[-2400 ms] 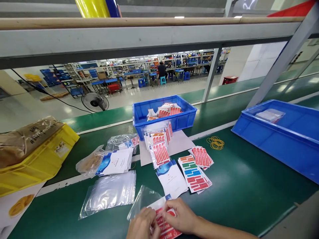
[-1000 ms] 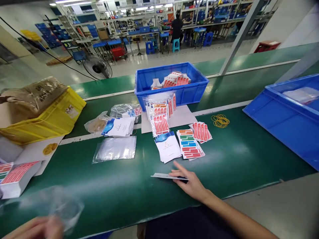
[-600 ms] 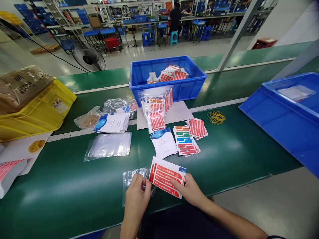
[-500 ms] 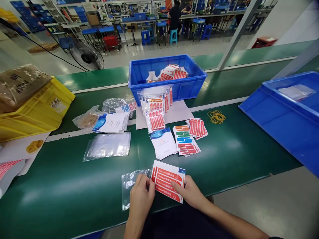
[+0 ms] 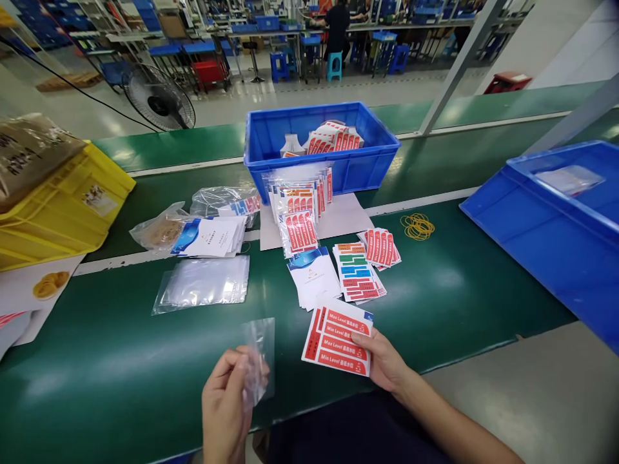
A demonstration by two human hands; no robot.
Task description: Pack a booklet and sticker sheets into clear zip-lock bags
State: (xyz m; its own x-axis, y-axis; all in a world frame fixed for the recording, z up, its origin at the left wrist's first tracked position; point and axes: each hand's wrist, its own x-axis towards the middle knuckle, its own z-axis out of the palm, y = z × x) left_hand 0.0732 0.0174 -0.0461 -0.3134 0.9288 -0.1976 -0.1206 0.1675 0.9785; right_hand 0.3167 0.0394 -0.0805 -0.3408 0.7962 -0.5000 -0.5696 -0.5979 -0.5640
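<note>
My left hand point(image 5: 231, 393) is closed on a clear plastic bag point(image 5: 262, 354), which hangs off its fingers, partly folded. To its right, my right hand point(image 5: 384, 361) grips a sheet of red and white level stickers point(image 5: 338, 341), thumb on top; a blue corner of something behind the sheet shows at its upper right. Beyond the hands lie a stack of white and blue booklets point(image 5: 314, 277), a stack of multicoloured sticker sheets point(image 5: 358, 274) and a small pile of red sticker sheets point(image 5: 382, 248). A stack of empty clear bags point(image 5: 206, 283) rests at the left.
Filled bags point(image 5: 300, 212) lean against a blue bin point(image 5: 324, 171) holding more sticker sheets. Rubber bands point(image 5: 418, 227) lie right of centre. A yellow crate point(image 5: 68, 200) stands left, another blue bin point(image 5: 536, 225) right. A fan point(image 5: 159, 100) and a person point(image 5: 337, 29) are beyond the table.
My left hand has drawn away to the left and lifted the clear bag from the table. The sticker sheet in my right hand has shifted slightly right, away from the left hand.
</note>
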